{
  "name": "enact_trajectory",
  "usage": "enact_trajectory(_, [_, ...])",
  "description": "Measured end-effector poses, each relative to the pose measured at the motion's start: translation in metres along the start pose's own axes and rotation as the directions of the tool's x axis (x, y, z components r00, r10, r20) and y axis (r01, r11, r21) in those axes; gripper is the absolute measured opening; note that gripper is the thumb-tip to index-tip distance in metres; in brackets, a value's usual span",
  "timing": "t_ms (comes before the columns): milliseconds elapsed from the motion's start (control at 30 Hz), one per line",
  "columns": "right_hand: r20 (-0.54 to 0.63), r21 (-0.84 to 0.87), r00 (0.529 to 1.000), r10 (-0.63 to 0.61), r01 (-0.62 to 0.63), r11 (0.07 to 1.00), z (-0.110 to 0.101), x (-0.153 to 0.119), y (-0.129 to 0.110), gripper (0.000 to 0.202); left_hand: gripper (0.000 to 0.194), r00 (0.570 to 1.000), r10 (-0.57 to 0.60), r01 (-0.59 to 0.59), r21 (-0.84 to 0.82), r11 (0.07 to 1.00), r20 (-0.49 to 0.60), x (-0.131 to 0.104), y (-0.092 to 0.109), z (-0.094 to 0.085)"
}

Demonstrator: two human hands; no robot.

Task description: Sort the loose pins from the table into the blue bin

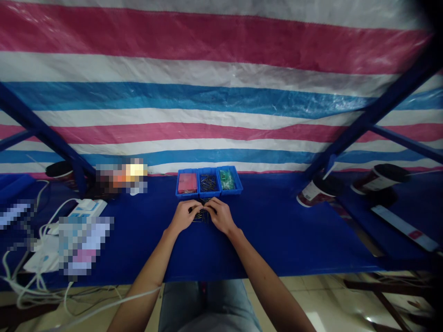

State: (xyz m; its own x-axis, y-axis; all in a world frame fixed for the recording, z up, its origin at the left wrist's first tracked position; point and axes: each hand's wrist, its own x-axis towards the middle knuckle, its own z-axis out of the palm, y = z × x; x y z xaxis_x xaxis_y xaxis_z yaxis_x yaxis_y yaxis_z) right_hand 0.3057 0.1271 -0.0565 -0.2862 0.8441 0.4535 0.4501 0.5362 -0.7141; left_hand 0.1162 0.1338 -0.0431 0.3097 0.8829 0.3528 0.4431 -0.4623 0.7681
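Both hands meet over a small pile of dark, thin screw-like pieces (pixel 199 216) on the blue table. My left hand (pixel 184 215) has its thumb and index fingertips pinched together; anything between them is too small to name. Facing it, my right hand (pixel 221 215) is pinched the same way, its fingertips almost touching the left ones. Just beyond the hands stand three joined blue bins: the left one holds red pieces (pixel 187 182), the middle one dark screw-like pieces (pixel 208 182), the right one green and clear pieces (pixel 227 179).
Power strips (pixel 88 207) with tangled white cables lie at the left, one cable crossing near my left forearm. A cup (pixel 316 190) stands at the right, with another cup (pixel 379 178) and a phone-like slab (pixel 404 228) beyond. Blue frame bars and a striped sheet (pixel 221 106) rise behind.
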Motion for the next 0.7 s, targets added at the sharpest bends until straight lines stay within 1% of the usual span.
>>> enact_trajectory(133, [0.034,-0.039,0.999,0.002,-0.001,0.999,0.0001,0.0005,-0.0005,0.020,0.028,1.000,0.002,-0.002,-0.006,1.000,-0.006,0.0000,-0.0010,0.0009])
enact_trajectory(367, [0.091,-0.093,0.996,0.008,0.000,0.996,-0.0028,0.0019,-0.0041,0.023,0.022,1.000,-0.009,0.009,-0.015,1.000,-0.008,0.0000,-0.0013,0.0012])
enact_trajectory(700, [0.111,-0.180,0.994,0.007,0.013,0.984,0.0001,0.0013,-0.0006,0.039,0.024,1.000,-0.009,0.009,-0.019,1.000,-0.024,-0.0003,-0.0010,0.0009])
